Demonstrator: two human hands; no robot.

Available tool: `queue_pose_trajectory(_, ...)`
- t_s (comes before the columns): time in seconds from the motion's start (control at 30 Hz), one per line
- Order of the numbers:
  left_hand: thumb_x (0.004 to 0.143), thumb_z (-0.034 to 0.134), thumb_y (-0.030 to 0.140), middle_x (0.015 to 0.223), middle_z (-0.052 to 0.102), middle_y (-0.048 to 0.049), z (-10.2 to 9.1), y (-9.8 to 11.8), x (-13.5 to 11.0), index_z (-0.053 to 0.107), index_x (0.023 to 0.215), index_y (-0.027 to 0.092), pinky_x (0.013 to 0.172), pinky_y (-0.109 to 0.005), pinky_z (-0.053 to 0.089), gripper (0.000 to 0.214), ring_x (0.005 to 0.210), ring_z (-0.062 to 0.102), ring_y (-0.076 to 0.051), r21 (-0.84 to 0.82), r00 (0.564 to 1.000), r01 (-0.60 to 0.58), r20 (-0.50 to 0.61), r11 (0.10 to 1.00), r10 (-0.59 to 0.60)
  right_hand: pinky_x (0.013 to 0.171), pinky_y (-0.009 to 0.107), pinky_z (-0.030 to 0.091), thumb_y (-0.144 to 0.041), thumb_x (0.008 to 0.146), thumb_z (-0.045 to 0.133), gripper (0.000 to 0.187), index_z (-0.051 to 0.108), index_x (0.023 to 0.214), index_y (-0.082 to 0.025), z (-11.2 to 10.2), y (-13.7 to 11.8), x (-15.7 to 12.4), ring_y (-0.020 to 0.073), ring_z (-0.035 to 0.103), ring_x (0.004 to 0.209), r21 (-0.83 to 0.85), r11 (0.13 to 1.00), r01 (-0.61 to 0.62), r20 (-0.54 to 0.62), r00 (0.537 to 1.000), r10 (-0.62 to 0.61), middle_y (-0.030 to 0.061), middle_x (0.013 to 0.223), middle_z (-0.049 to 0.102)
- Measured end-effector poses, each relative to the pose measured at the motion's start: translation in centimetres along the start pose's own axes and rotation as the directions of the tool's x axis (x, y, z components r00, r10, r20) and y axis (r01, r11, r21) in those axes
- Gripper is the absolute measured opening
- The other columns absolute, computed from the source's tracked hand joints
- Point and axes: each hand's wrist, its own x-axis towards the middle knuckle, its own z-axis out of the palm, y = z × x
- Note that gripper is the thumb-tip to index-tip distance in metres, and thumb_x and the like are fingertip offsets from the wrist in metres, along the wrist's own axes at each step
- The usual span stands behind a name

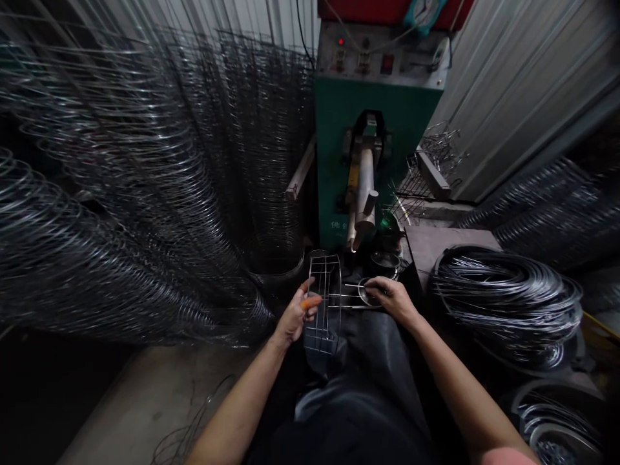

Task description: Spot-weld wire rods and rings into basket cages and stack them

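Observation:
My left hand (296, 313) grips the left side of a wire frame (323, 303), a round rim with crossing wire bars, held upright over my lap; one finger wears an orange cover. My right hand (391, 297) is closed on the small wire ring and straight wires (361, 294) at the frame's right side. Both hands sit just below the electrode arm (363, 187) of a green welding machine (372, 116).
Tall stacks of wire rings (121, 194) fill the left side and the back. A coil of dark wire (504, 297) lies on a bench at the right, with more rings (557, 420) below it. Small wire parts (431, 161) are piled beside the machine. Concrete floor (145, 400) lies lower left.

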Motion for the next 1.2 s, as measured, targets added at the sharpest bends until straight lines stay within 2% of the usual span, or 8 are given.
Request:
queue_pose_trajectory(0.13,0.061,0.073,0.037,0.07,0.04,0.0072,1.8,0.3,1.9,0.038,0.122,0.023,0.037,-0.015,0.016,0.071,0.041,0.03,0.0,0.083,0.995,-0.048,-0.082,0.995,0.055,0.071,0.031,0.045,-0.033,0.087,0.049,0.019,0.065,0.086,-0.024,0.1,0.5,1.7,0.0185,0.06,0.078,-0.145,0.984,0.108,-0.056,0.992,-0.117,0.004,0.082,0.065)
queue_pose_trajectory(0.23,0.059,0.075,0.039,0.069,0.041,0.0077,2.9,0.8,3.1,0.038,0.121,0.022,0.036,-0.015,0.017,0.074,0.039,0.027,0.001,0.048,0.995,-0.067,-0.065,0.997,0.07,0.07,0.033,0.043,-0.033,0.088,0.047,0.022,0.066,0.088,-0.023,-0.3,1.3,3.1,0.0195,0.058,0.077,-0.247,0.956,0.161,-0.065,0.981,-0.182,0.0051,0.08,0.065)
queue_pose_trajectory(0.37,0.055,0.077,0.038,0.067,0.04,0.0088,3.7,1.8,4.3,0.04,0.118,0.023,0.036,-0.014,0.018,0.075,0.038,0.027,0.001,-0.011,0.996,-0.08,-0.043,0.997,0.08,0.07,0.033,0.042,-0.033,0.089,0.045,0.022,0.065,0.089,-0.023,-0.9,2.2,4.6,0.0194,0.057,0.077,-0.275,0.942,0.191,-0.077,0.973,-0.22,0.0051,0.081,0.065)
queue_pose_trajectory(0.7,0.057,0.077,0.037,0.06,0.034,0.011,4.6,2.3,6.6,0.042,0.114,0.022,0.034,-0.014,0.016,0.069,0.037,0.023,0.001,-0.035,0.998,-0.036,-0.057,0.999,0.034,0.072,0.033,0.042,-0.033,0.089,0.045,0.021,0.065,0.089,-0.023,-1.9,4.1,6.6,0.0194,0.056,0.079,-0.281,0.939,0.199,-0.068,0.972,-0.227,0.0052,0.084,0.065)
queue_pose_trajectory(1.2,0.061,0.075,0.03,0.063,0.043,0.0082,5.0,2.4,7.5,0.043,0.11,0.021,0.034,-0.014,0.015,0.059,0.036,0.025,0.001,-0.039,0.997,0.02,-0.07,0.999,-0.023,0.074,0.034,0.044,-0.033,0.087,0.049,0.019,0.066,0.087,-0.025,-2.2,4.7,7.5,0.0203,0.057,0.079,-0.246,0.959,0.141,-0.046,0.987,-0.156,0.0048,0.081,0.065)
